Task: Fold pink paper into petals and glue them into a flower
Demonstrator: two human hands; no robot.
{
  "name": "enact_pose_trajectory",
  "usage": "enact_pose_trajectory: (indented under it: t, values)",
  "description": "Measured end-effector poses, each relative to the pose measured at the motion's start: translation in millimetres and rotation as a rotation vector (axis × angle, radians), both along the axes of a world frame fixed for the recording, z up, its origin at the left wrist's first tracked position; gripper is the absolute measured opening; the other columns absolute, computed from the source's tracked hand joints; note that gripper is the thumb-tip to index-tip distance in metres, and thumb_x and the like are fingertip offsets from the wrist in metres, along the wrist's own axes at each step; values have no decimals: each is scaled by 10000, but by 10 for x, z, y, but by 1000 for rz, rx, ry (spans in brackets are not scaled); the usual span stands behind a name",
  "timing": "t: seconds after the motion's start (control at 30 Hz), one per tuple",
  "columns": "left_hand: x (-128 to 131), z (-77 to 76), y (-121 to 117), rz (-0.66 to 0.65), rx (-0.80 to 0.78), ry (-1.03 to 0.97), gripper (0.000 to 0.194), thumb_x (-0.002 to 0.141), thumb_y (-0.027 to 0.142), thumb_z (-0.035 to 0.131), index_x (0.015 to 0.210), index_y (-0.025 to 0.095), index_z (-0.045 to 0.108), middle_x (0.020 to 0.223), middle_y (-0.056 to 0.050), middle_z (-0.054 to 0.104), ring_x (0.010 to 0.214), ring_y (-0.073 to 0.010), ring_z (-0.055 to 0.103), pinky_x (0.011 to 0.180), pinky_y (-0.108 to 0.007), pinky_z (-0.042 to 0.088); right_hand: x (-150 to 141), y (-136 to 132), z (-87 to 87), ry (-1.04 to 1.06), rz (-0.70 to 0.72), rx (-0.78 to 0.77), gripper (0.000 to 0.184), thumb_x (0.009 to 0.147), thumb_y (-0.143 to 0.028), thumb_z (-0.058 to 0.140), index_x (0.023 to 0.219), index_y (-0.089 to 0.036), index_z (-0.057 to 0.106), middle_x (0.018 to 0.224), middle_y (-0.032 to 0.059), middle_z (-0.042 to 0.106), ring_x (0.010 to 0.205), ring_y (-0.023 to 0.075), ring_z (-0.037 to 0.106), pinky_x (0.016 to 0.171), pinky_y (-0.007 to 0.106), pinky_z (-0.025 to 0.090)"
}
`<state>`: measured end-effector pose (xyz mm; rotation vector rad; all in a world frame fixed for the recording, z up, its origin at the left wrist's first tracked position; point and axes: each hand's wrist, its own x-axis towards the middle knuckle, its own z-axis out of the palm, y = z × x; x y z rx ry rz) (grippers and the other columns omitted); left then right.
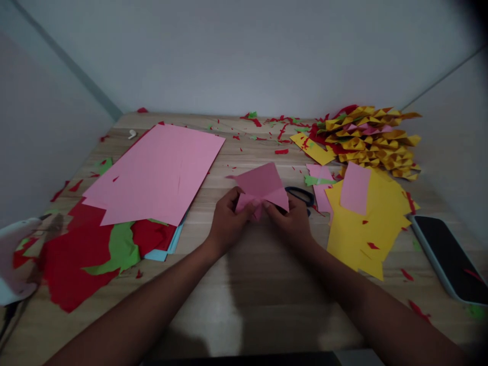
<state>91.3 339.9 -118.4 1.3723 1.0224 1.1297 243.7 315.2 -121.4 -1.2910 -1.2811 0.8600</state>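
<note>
A small piece of pink paper [263, 179], partly folded, is held just above the middle of the table. My left hand [231, 218] grips its left side, thumb on the near edge. On the other side my right hand [292, 218] pinches the paper, and the two thumbs nearly meet at a crease. The fingers behind the paper are hidden. Just beyond my right hand lie dark-handled scissors [300, 193], partly covered by that hand.
Large pink sheets [160, 173] lie at left over red paper [76, 259] and green scraps [121, 249]. Yellow sheets [371, 223] and a phone [450, 259] are at right. Behind them is a pile of folded yellow paper pieces [373, 137]. A white earbud [131, 134] sits far left.
</note>
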Motion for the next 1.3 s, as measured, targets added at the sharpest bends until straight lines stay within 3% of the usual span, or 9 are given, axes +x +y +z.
enact_pose_trajectory:
  t: [0.17,0.27,0.43,0.67,0.8,0.93,1.13,1.3]
  values:
    - [2,-30,10,-40,-49,-123,300,765,359,776,949,167,639,881,-30,712,761,-134,648,688,-223,521,6,-6,6,60,-19,-22,174,768,-330,669,675,-224,567,584,-36,540,536,119,450,515,257,399]
    - [14,-54,4,-30,-73,-167,409,746,375,804,1052,157,641,986,-82,743,850,-179,703,732,-261,557,5,-9,45,14,-12,24,110,768,-294,633,689,-228,592,628,-22,589,575,132,485,553,265,439]
    - [24,-52,15,-8,-73,-156,437,726,427,819,1014,142,656,1000,-108,757,896,-214,720,776,-303,571,-1,-10,51,25,-8,25,88,771,-305,642,736,-225,629,679,-2,651,610,148,536,576,278,474]
    - [32,-18,6,-8,-105,-164,393,703,403,834,958,150,675,928,-75,750,865,-201,702,761,-295,550,4,-23,0,54,7,33,129,820,-349,674,775,-228,667,723,0,666,640,149,569,607,280,481]
    - [18,6,8,59,-62,-166,294,811,451,722,791,168,640,739,2,645,707,-127,593,673,-241,484,8,-36,-13,59,-11,-8,187,809,-365,688,705,-219,636,663,-10,624,587,138,517,580,281,452]
    - [-8,19,25,121,-69,-71,364,833,456,682,641,179,544,610,42,487,578,-92,417,570,-228,386,18,-41,-33,6,2,-24,249,797,-394,694,652,-216,598,629,-14,584,582,137,488,564,278,415]
    - [-19,4,41,156,-87,-56,447,845,498,647,572,186,479,554,50,402,539,-90,331,535,-241,331,23,-43,-19,-29,10,-27,293,772,-389,700,598,-211,545,571,-26,531,546,121,429,527,264,365]
    - [-18,44,24,-8,-77,-90,374,720,484,782,662,167,592,619,34,539,598,-104,468,570,-224,390,22,-31,19,-54,-10,15,262,776,-364,694,608,-206,568,574,-32,547,538,114,446,519,253,379]
